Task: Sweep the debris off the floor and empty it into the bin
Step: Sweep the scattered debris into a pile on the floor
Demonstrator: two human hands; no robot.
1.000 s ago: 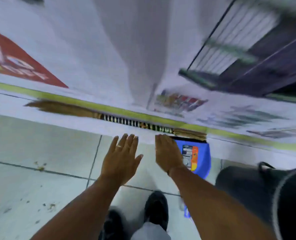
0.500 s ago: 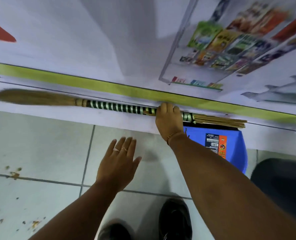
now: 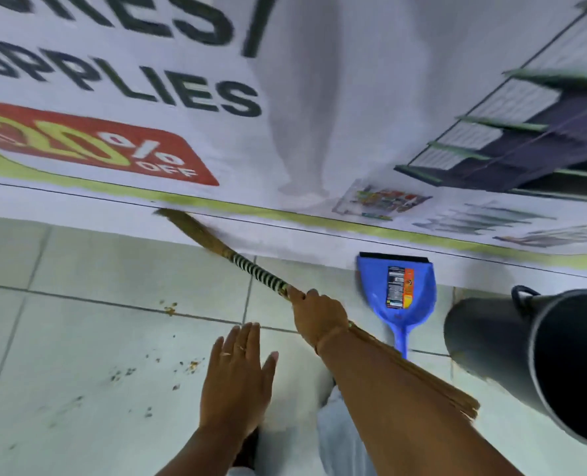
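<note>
My right hand [image 3: 318, 316] is shut on a straw broom [image 3: 251, 267] at its green-and-black wrapped middle. The broom slants from the wall's base at upper left down past my right forearm, where its straw end fans out. My left hand [image 3: 237, 376] hovers open, palm down, over the tiles with nothing in it. Brown debris [image 3: 170, 308] lies in small crumbs on the pale tiled floor, with more debris scattered to the left of my left hand. A blue dustpan [image 3: 397, 293] leans against the wall. A black bin [image 3: 539, 359] stands at the right.
A printed banner wall [image 3: 285, 115] runs across the back, meeting the floor along a green stripe. A dark shelf rack [image 3: 525, 142] is at the upper right. My legs and shoes are below my arms, near the bottom edge.
My right hand has lifted the broom away from the wall's base and swung it to a slant. The dustpan, which the broom lay across, now shows in full. My left hand stayed open.
</note>
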